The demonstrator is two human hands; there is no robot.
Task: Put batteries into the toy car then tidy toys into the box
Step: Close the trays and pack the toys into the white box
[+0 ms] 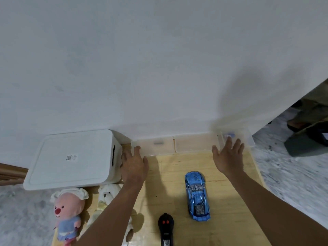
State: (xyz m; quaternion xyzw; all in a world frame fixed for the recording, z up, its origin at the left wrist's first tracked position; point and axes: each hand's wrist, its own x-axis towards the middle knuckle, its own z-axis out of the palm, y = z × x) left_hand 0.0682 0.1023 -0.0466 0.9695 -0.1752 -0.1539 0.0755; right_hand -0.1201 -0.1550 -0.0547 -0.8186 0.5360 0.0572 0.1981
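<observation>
A shiny blue toy car [197, 196] stands on the wooden table [230, 201], nose towards me. A black remote control [166, 229] lies just left of it, near the front edge. My left hand [134, 166] is spread flat beside the right end of the white lidded box [71, 159], touching it. My right hand [229, 156] hovers open, palm down, in front of a row of clear plastic trays [193, 142] along the wall. A pink plush in blue clothes [68, 213] and a white plush bear [109, 197] lie at the left, the bear partly hidden by my left forearm.
A white wall rises right behind the table. The clear trays hold a small dark item [158, 143] and a blurred blue item [229, 134]. Speckled floor shows on both sides, with a dark object [305, 141] on the floor at the right.
</observation>
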